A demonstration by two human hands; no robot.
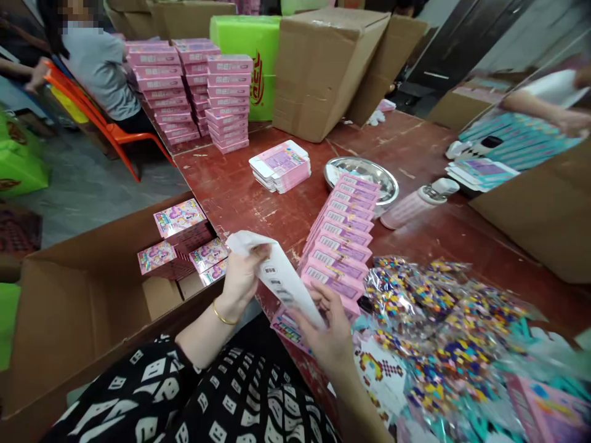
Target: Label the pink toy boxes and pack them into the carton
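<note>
I see both grips closed on the flat white carton [282,282]. The left hand [242,280] pinches its top and the right hand [330,335] its bottom, so it hangs taut, print up, over the counter's [258,184] near edge, beside the row of pink boxes [344,237].

Print on the white carton [286,280] too small to read, its lower end covered by the right hand [330,338] (the left hand [240,280] hides an upper corner); bead bags [438,332] and cardboard box [69,320] run off the edges; a co-worker's arm [530,104], upper right, blurred and cropped.
</note>
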